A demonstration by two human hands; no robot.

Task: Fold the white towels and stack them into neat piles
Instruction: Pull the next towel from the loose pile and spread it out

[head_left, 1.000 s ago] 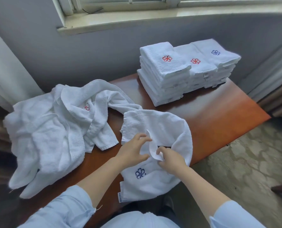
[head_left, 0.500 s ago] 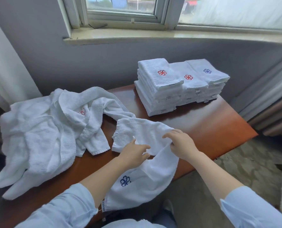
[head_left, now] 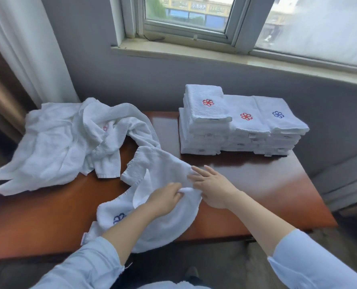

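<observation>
On the desk [head_left: 256, 184], a loose towel heap [head_left: 58, 142] lies left of the folded stacks [head_left: 246, 130]. Before the stacks lies the blue-flowered towel [head_left: 173, 223]: the left hand [head_left: 165, 198] pinches its fold, grip clamped; the right hand [head_left: 212, 185] presses it flat, grip apart.

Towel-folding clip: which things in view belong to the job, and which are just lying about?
Job: blue-logo towel, pinched by the left hand, with the right hand spread at its edge; unfolded heap; folded piles.
Just there: table, window, curtain.
</observation>
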